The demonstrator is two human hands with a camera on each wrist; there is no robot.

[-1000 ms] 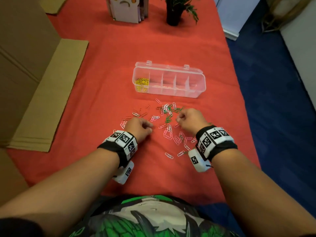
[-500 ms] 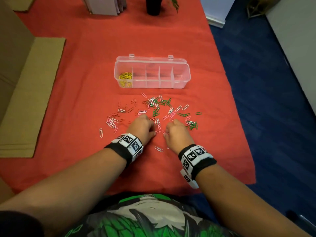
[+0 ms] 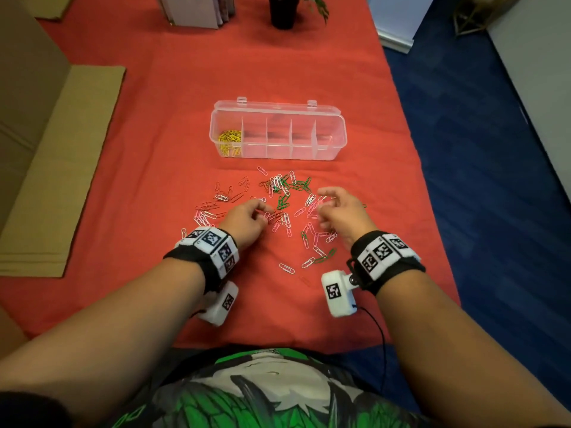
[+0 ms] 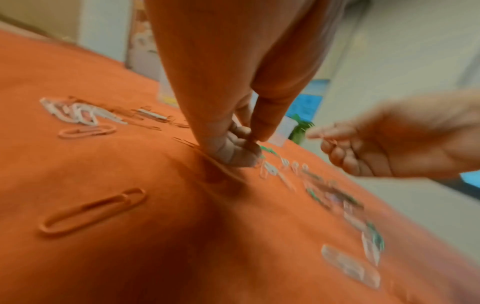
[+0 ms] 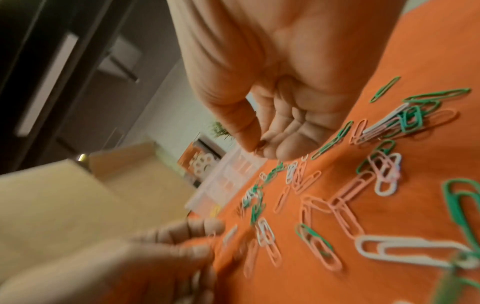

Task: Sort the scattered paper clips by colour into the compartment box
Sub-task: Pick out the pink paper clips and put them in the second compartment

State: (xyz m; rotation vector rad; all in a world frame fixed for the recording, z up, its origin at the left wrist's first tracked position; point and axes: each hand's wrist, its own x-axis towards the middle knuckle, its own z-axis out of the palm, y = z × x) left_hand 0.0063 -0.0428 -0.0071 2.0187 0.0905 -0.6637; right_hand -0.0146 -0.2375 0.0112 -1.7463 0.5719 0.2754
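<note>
L hand (image 3: 247,220) sits low on the red cloth (image 3: 139,186) at approx 7 o'clock of the scattered paper clips (image 3: 284,205), fingers curled down w/ thumb and forefinger tips (image 4: 244,133) pressed together right at the cloth. Left-wrist view is too blurry to say if a clip is actually caught in that pinch, so can't tell what it's grasping, if anything.

R hand (image 3: 340,211) hovers at approx 3 o'clock of the pile, just above the cloth, fingers loosely bent, thumb near the fingertips (image 5: 283,150). Right-wrist view shows a small dark bit btwn thumb and forefinger, but too small to call a clip; can't tell if it's holding.

Clips: pink, white, green and red ones mixed, spread btwn and around both hands, a green cluster (image 3: 293,186) at 12 o'clock of the pile, a few strays (image 3: 312,261) at 6 o'clock nr the wrist cams.

Compartment box (image 3: 336,140), clear plastic, lid open, lies at 12 o'clock of the pile, well apart from both hands. Yellow clips (image 3: 230,137) are in its leftmost compartment; other compartments show no clips from the head view.

Elsewhere: flat cardboard (image 3: 61,168) at 9 o'clock on the cloth, a dark plant pot (image 3: 282,10) and a book stand (image 3: 194,10) at 12 o'clock far edge, blue carpet (image 3: 479,149) at 3 o'clock.
</note>
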